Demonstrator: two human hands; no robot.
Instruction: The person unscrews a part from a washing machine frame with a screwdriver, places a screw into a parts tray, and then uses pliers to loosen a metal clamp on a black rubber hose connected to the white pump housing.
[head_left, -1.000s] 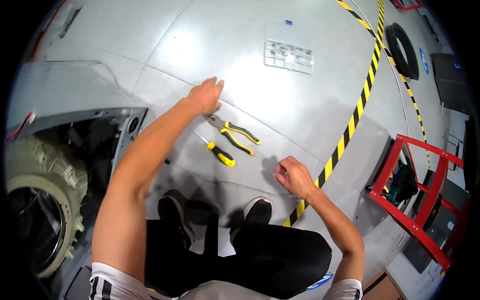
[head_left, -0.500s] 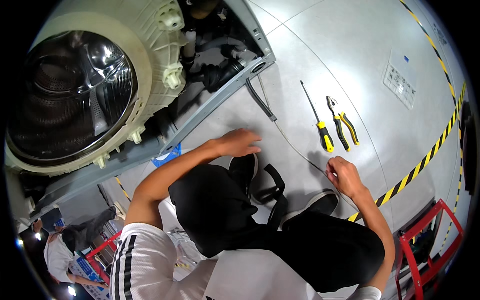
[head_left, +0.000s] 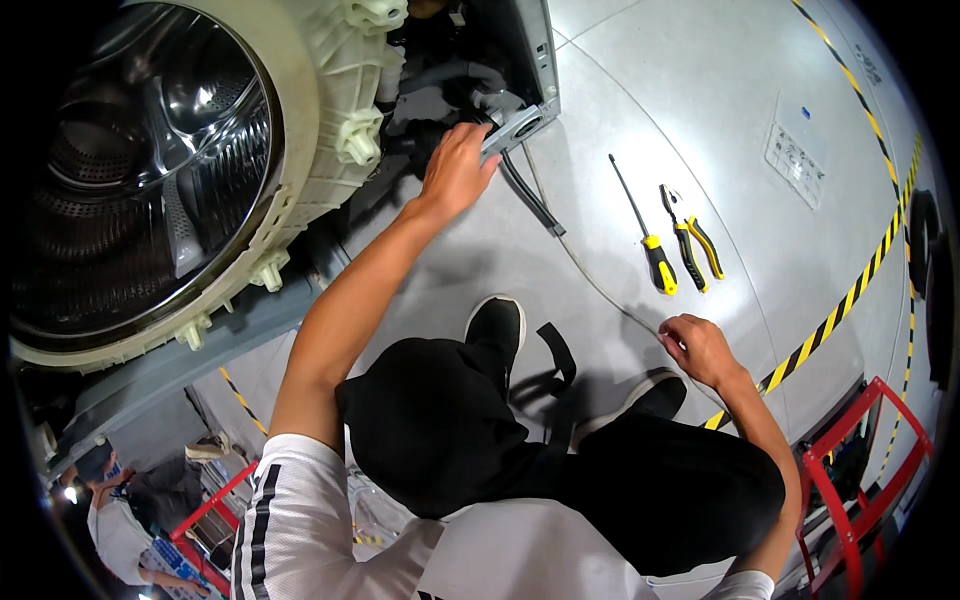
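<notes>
At the upper left is an opened washing machine with a shiny metal drum (head_left: 165, 140) inside a cream plastic tub (head_left: 300, 130). My left hand (head_left: 458, 172) is closed over the machine's grey metal frame rail (head_left: 518, 128) near its corner, with the thumb on the near side and the fingertips reaching over the edge. A grey cable (head_left: 598, 287) with a black sleeve (head_left: 530, 195) runs out below that corner across the floor. Its far stretch meets my right hand (head_left: 697, 348), whose curled fingers pinch it low over the floor.
A yellow-and-black screwdriver (head_left: 655, 262) and combination pliers (head_left: 690, 240) lie beyond my right hand. Striped floor tape (head_left: 850, 300) crosses at the right. A red metal frame (head_left: 850, 520) stands lower right. Another person (head_left: 120, 520) is at the lower left.
My left hand has moved up and forward from above my shoe to the frame rail's corner. My right hand stays with the cable. The view has shifted slightly.
</notes>
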